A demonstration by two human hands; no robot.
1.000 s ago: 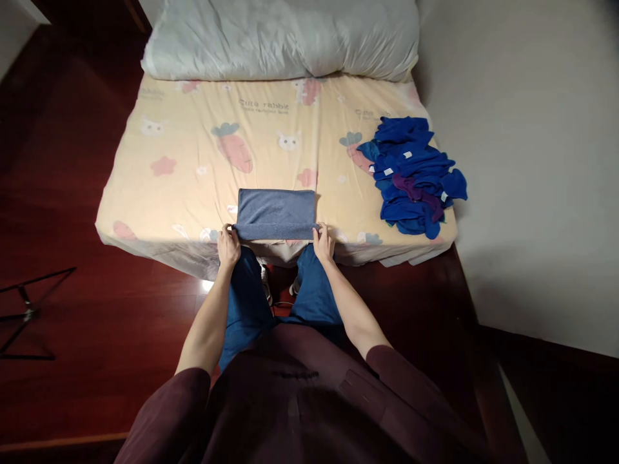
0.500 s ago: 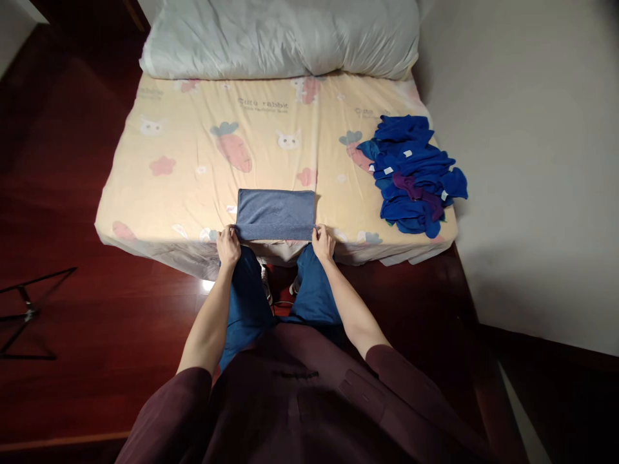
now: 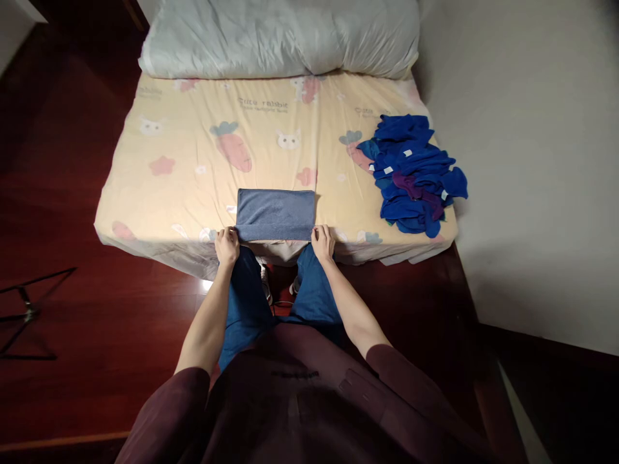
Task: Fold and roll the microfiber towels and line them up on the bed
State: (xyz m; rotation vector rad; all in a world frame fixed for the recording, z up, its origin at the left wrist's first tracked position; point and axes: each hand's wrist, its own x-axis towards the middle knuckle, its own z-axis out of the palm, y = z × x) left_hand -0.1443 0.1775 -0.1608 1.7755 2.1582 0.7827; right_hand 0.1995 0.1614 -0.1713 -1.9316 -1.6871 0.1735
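Grey-blue cloth (image 3: pixel 275 209) lies crosswise — long axis left to right

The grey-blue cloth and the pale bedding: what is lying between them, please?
In the head view, only the printed sheet shows between the grey-blue cloth and the pale bedding, including a carrot print.

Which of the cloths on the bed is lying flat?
The grey-blue cloth at the near edge of the bed, between the left hand and right hand; the other cloths, mostly bright blue, are heaped crumpled at the right.
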